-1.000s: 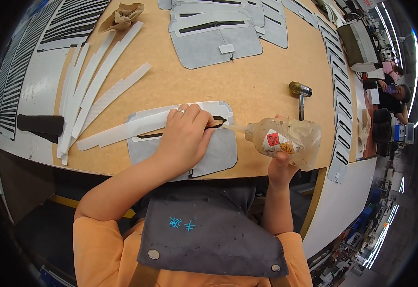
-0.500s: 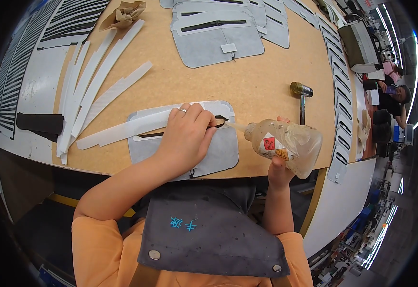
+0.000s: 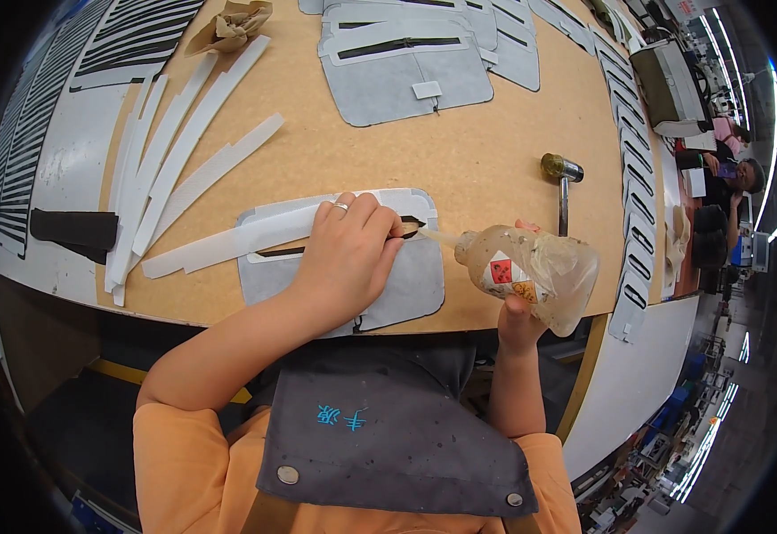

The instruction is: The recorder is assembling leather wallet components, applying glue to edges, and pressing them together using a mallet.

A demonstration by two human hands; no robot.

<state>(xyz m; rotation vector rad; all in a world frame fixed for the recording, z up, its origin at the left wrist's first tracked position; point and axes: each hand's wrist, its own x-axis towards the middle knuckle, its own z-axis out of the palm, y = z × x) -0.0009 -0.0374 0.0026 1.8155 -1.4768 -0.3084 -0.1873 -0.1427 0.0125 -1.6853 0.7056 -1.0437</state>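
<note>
The right hand is gripping the further-tilted bottle, seemingly still working the slot's three-o'clock end, while the bunched left hand is pressing the grey panel at the desk's six o'clock.

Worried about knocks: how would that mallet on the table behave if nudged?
The mallet would probably feel head-heavy, its head being thicker than the slim handle. The rounded head might rock, but the sideways handle should likely stop rolling.

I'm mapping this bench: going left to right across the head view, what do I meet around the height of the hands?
Folded black piece, fan of white strips, left hand, translucent nozzled bottle, row of slotted grey pieces.
</note>
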